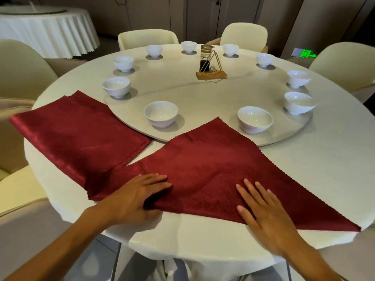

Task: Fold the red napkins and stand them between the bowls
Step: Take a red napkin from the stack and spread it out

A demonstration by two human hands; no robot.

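A red napkin (205,167) folded into a triangle lies on the near side of the round table, its tip lapping onto the turntable (203,94). My left hand (140,197) lies flat on its left part with the thumb tucked under the near fold. My right hand (263,211) presses flat on its right part with fingers spread. A stack of red napkins (81,132) lies flat to the left. Several white bowls ring the turntable; the nearest are one bowl (161,113) on the left and another bowl (255,119) on the right.
A condiment bottle in a wire stand (210,65) sits at the turntable's middle. Cream chairs (147,38) surround the white-clothed table (324,159). Another clothed table (46,27) stands at the back left. The table edge runs just below my hands.
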